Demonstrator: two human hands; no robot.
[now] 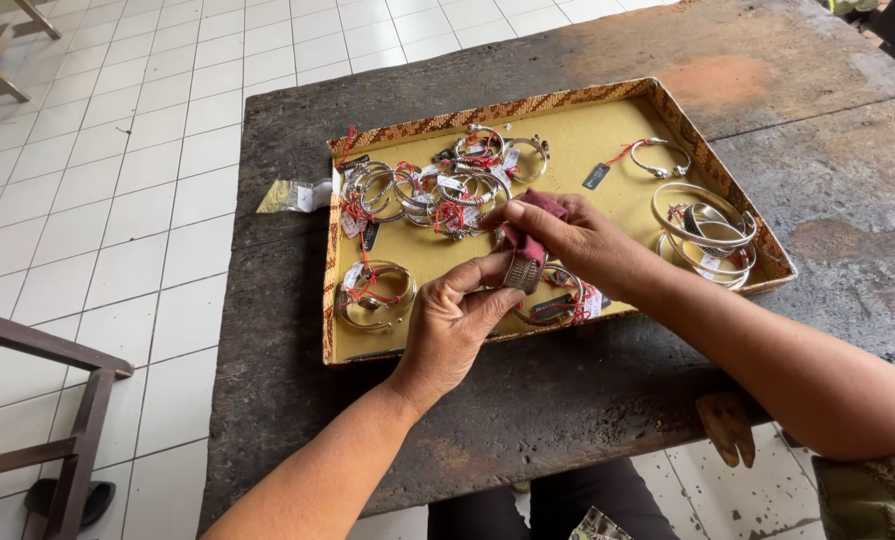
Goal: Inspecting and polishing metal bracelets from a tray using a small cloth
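My left hand [452, 325] pinches a wide silver cuff bracelet [523, 270] above the front of a shallow tray [417, 255] with a mustard-yellow floor and a patterned brown rim. My right hand [577, 240] presses a small dark red cloth [537, 225] onto the top of that bracelet. Both hands hover over the tray's middle. Several silver bangles with red strings and tags [437, 185] lie heaped at the tray's back left. Part of the cuff is hidden by my fingers.
A gold-toned bangle [375, 295] lies front left in the tray, wide silver bangles [705, 235] at the right, a thin one [659, 157] behind them. The tray rests on a dark worn wooden table [297, 330]. A small plastic bag [295, 195] sits left of it. White tiled floor, wooden furniture at left.
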